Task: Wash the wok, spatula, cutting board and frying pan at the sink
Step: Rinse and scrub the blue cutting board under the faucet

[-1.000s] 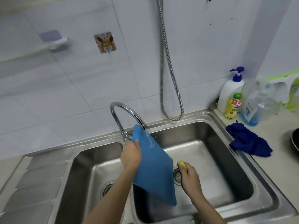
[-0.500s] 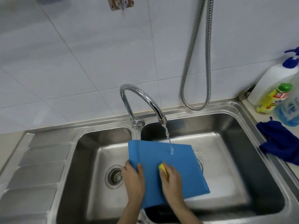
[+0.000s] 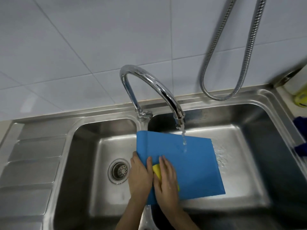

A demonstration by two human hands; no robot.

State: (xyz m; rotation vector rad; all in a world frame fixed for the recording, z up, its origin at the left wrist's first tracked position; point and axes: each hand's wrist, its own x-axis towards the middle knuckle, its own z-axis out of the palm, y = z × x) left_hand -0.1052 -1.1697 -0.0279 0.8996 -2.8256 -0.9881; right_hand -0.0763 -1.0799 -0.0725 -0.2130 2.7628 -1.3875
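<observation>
Drainboard [image 3: 31, 165]: ribbed steel, far left of the faucet, nothing doing there.
Left basin drain [image 3: 120, 170]: down-left of the faucet, just beside the left hand.
Left hand [image 3: 140, 175]: clamped on the cutting board's left edge, thumb on top, fingers curled under, holding it steady.
Faucet [image 3: 150, 90]: running, spout over the right basin, stream landing on the board's upper right.
Cutting board [image 3: 181, 165]: blue, lying nearly flat under the faucet, bridging the divider into the right basin.
What's changed: a second ago it stood on edge under the spout; now it's laid face up and the scrub has moved to its near-left corner. My read: this face is mid-wash, wok, spatula and pan not in view.
Right hand [image 3: 167, 179]: fingers spread flat, pressing the yellow sponge [image 3: 157, 172] onto the board, right beside the left hand.
Hose [image 3: 232, 67]: metal loop hanging on the tiles, right of the faucet.
Far right: a yellow bottle [image 3: 301, 101] and a blue cloth [image 3: 301, 146] at the edge.
Writing: none readable; the bottle is blurred and cut off.
</observation>
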